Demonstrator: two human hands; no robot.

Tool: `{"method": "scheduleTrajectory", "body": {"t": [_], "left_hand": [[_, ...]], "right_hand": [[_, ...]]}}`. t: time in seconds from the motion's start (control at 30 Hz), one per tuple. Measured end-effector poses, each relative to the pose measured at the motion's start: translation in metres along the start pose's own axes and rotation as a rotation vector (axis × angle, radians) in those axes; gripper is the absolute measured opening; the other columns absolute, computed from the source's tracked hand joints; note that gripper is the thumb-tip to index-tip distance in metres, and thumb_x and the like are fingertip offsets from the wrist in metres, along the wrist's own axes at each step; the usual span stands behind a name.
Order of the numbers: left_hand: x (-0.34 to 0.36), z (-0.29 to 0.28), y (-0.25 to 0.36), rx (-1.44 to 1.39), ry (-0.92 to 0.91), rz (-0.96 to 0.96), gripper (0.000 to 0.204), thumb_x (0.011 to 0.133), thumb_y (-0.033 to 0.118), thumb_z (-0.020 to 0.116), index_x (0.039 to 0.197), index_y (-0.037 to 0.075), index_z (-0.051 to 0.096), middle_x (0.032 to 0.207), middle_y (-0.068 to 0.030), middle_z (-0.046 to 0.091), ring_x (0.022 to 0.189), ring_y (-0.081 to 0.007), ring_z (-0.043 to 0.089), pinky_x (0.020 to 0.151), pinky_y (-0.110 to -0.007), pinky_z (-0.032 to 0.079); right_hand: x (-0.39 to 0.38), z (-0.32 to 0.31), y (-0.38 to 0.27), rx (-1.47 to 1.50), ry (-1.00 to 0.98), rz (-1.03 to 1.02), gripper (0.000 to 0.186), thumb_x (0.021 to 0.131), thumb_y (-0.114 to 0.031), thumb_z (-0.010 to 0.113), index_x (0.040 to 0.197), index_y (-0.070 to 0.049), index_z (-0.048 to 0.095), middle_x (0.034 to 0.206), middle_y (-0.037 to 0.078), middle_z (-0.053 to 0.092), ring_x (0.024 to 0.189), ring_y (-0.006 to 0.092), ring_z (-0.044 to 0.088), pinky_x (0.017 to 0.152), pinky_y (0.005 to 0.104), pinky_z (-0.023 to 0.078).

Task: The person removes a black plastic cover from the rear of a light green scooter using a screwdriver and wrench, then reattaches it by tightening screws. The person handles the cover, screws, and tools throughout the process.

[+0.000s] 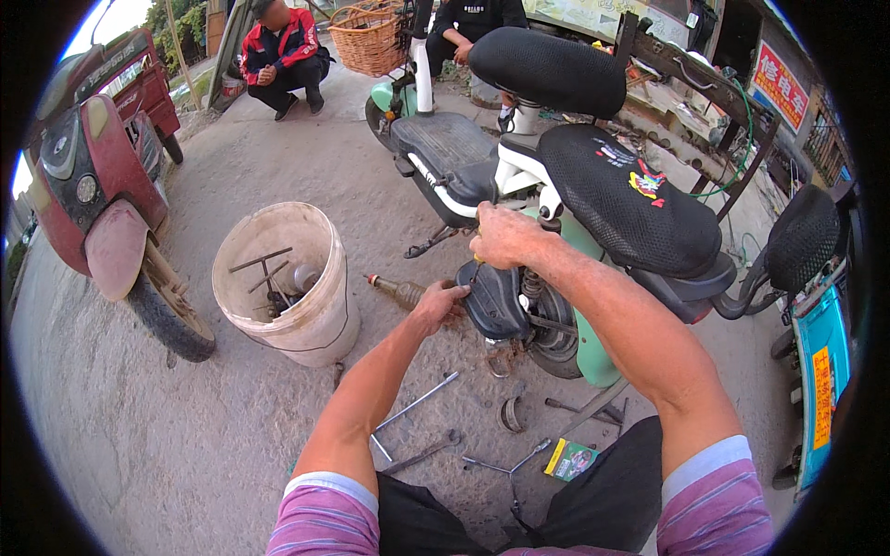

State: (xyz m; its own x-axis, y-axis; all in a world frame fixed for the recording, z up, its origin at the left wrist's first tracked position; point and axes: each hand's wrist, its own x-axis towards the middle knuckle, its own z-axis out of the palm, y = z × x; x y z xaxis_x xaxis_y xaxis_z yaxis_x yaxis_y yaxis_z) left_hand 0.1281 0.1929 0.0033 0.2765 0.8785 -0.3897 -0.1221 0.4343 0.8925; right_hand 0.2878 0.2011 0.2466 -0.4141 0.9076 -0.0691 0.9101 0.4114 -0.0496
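A mint-green electric scooter [593,347] with black seats stands in front of me. My right hand [510,236] is closed around a screwdriver [476,269], its yellowish handle partly hidden by my fingers and its thin shaft pointing down at a black plastic cover [493,304]. At the left edge of that cover, my left hand [443,304] grips with curled fingers. Beside this hand a brown bottle with a red tip [399,291] lies on the ground. The scooter's rear wheel [556,338] and spring shock absorber [531,285] show right of the cover.
A dirty white bucket [286,269] with metal tools stands left. Near my knees lie a T-shaped wrench [417,402], a Y-shaped socket wrench [511,470], a metal ring [510,414] and a green-yellow packet [571,460]. A red three-wheeler [111,167] and a squatting person [283,56] are farther off.
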Motion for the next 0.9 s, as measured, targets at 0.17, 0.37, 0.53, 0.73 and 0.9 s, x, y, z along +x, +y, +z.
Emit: {"method": "scheduleTrajectory", "body": {"t": [0.17,0.37,0.53,0.73,0.9], "left_hand": [[0.001,0.005,-0.005,-0.074,0.079,0.051,0.052,0.097,0.031,0.073,0.134,-0.002,0.059,0.085,-0.0082,0.067,0.059,-0.0176,0.061,0.046,-0.031,0.044],[0.005,-0.002,-0.004,-0.033,-0.027,0.029,0.050,0.099,0.029,0.072,0.133,-0.003,0.055,0.097,-0.0120,0.067,0.070,-0.0213,0.066,0.059,-0.039,0.056],[0.003,0.000,-0.006,-0.077,0.060,0.000,0.041,0.098,0.026,0.074,0.125,-0.002,0.060,0.095,-0.0112,0.068,0.070,-0.0196,0.069,0.054,-0.034,0.055],[-0.003,-0.006,0.017,0.258,0.101,0.075,0.064,0.092,0.033,0.081,0.138,-0.004,0.055,0.113,-0.0153,0.069,0.081,-0.0206,0.072,0.066,-0.035,0.059],[-0.023,0.008,0.076,0.631,0.186,0.722,0.078,0.087,0.028,0.086,0.148,-0.001,0.048,0.130,-0.0159,0.065,0.104,-0.0240,0.070,0.087,-0.033,0.057]], "right_hand": [[-0.003,0.005,-0.005,-0.015,0.096,0.048,0.051,0.106,-0.040,0.056,0.125,0.007,0.059,0.115,0.027,0.074,0.110,0.0409,0.074,0.095,0.0494,0.058],[-0.002,-0.004,-0.010,-0.007,0.047,0.124,0.048,0.100,-0.032,0.060,0.123,0.010,0.064,0.114,0.029,0.075,0.106,0.0416,0.075,0.096,0.0496,0.058],[-0.004,-0.008,-0.001,-0.023,-0.025,0.076,0.056,0.104,-0.048,0.058,0.105,0.005,0.076,0.106,0.020,0.078,0.099,0.0320,0.077,0.089,0.0459,0.060],[-0.005,0.003,-0.008,0.034,0.049,0.115,0.067,0.102,-0.051,0.055,0.133,0.009,0.058,0.120,0.027,0.073,0.114,0.0411,0.072,0.100,0.0514,0.055],[-0.007,0.012,-0.005,0.234,0.161,0.159,0.071,0.101,-0.049,0.052,0.138,0.011,0.051,0.128,0.034,0.067,0.119,0.0491,0.067,0.107,0.0562,0.051]]}}
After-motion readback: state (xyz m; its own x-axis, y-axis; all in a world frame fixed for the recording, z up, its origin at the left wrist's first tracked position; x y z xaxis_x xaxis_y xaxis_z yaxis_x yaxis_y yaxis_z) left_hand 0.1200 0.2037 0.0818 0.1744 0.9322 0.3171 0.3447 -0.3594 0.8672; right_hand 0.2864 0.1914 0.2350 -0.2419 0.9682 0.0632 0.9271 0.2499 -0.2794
